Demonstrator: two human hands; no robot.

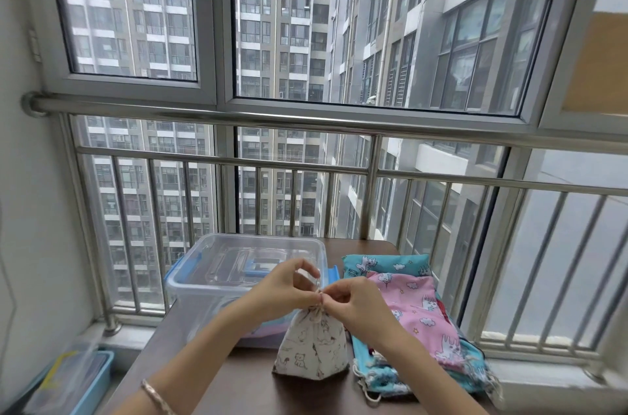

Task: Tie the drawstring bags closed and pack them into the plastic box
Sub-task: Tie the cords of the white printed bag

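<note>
A cream drawstring bag (pixel 312 348) printed with small animals stands upright on the brown table (pixel 244 387), its neck gathered. My left hand (pixel 282 292) and my right hand (pixel 356 300) meet just above the neck, each pinching the bag's cord (pixel 318 299). The clear plastic box (pixel 217 282) with blue latches sits behind and left of the bag, open at the top. A pile of flat pink (pixel 421 312) and teal bags (pixel 384 265) lies to the right.
A steel railing (pixel 370 186) and large windows stand right behind the table. A blue bin (pixel 68 384) with a clear lid sits on the floor at lower left. The table's right edge runs close to the window sill.
</note>
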